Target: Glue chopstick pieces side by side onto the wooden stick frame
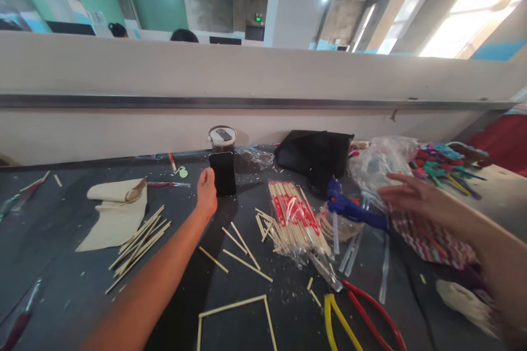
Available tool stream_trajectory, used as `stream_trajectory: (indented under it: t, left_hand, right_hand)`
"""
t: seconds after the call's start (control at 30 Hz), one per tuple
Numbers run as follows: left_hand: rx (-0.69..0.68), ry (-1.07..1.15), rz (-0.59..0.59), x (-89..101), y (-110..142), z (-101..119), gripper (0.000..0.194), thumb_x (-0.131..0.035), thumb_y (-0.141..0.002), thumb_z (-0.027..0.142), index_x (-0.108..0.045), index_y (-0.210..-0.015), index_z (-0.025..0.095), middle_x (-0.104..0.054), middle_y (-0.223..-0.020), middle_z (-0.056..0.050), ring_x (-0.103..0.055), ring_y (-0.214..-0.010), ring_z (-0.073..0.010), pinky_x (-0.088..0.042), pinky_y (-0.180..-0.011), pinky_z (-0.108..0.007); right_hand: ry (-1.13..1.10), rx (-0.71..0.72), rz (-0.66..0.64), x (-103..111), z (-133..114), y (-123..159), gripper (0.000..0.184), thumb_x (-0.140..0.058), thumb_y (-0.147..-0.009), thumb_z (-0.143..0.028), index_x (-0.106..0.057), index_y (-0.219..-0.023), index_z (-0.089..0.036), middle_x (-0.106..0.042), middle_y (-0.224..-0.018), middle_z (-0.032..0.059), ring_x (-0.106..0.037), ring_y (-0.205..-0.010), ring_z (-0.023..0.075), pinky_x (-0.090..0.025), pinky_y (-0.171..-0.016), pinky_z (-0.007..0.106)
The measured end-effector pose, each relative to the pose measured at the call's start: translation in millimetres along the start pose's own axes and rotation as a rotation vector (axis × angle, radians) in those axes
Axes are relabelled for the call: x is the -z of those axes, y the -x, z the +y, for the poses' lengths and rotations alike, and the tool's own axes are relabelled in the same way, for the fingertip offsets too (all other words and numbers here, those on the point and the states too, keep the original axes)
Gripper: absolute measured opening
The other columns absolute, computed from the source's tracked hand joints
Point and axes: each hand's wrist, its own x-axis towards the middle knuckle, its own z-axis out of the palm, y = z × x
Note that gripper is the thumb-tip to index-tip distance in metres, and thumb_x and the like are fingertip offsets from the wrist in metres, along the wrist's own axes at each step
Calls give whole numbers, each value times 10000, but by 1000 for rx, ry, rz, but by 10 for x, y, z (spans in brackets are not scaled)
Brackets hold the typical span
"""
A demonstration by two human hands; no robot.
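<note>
My left hand [207, 191] is closed on the left edge of a black smartphone [223, 174], which stands upright in front of a lidded tumbler [222, 136]. Over on the right, my right hand [405, 193] is slightly blurred, its fingers stretched out above a clear plastic bag [381, 162]. Just left of it lies a blue hot glue gun [356, 208]. Between the hands, a clear packet of wooden chopsticks [294, 214] with red print rests on the dark table [173, 296]. Sticks joined into a partial frame [233, 305] lie at the near edge.
Loose sticks [140, 244] lie beside a beige cloth [119, 211] on the left. Pliers with red handles [374, 307] and a yellow-handled tool [340, 321] are near the front. A black pouch [315, 156] and colourful yarn [448, 162] sit behind. A low partition [247, 74] bounds the table.
</note>
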Motion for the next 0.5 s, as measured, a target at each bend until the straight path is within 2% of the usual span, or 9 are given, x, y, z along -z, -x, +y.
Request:
stream_trajectory:
  t: [0.03,0.1,0.2,0.27,0.33,0.43,0.5]
  left_hand:
    - [-1,1,-3,1,1,2,407,-553,-738,611,-545,-791,207,-468,-733,36,-420,-745,-133,-358,-716,-239]
    - [-2,1,-9,3,10,10,419,-552,-736,624,-544,-786,208,-466,-724,38,-417,-736,-132,-360,-710,-239]
    - [-8,-4,-9,6,30,28,416,-548,-743,623,-546,-783,209,-466,-715,37,-423,-736,-134,-368,-712,-238]
    - [-17,-10,-4,8,37,33,409,-548,-750,615,-551,-782,207,-473,-720,35,-430,-743,-134,-375,-721,-238]
    - [-25,-12,0,10,36,23,405,-550,-755,608,-557,-784,204,-486,-735,32,-440,-755,-133,-381,-734,-237]
    - [-27,-9,7,9,28,-11,397,-543,-765,602,-564,-790,205,-501,-749,30,-455,-772,-133,-389,-743,-236]
    - [-20,-7,15,3,23,-32,391,-536,-774,597,-571,-804,209,-511,-753,29,-465,-778,-136,-394,-742,-238]
  right_hand:
    - [-141,-103,-79,13,152,106,375,-745,-671,-198,-675,-1025,-301,-717,-963,169,-701,-815,240,-533,-636,326]
    - [-309,-234,-88,-8,353,275,379,-769,-659,-329,-672,-1025,-346,-689,-1047,185,-684,-906,280,-543,-694,382]
    - [-369,-292,50,-63,350,390,381,-787,-605,-457,-694,-958,-347,-688,-1026,189,-679,-895,309,-540,-713,434]
    - [-336,-291,180,-70,151,392,378,-789,-581,-500,-702,-909,-333,-691,-999,185,-681,-849,300,-532,-703,441]
    - [-291,-228,254,-63,-165,368,374,-773,-602,-521,-698,-919,-339,-686,-1018,169,-673,-838,271,-520,-715,435]
    - [-249,-20,213,-114,-727,340,396,-744,-640,-550,-690,-974,-345,-690,-988,131,-653,-894,243,-502,-780,429]
    - [-213,125,166,-218,-1061,338,429,-750,-619,-561,-702,-963,-309,-692,-934,127,-652,-840,245,-512,-747,444]
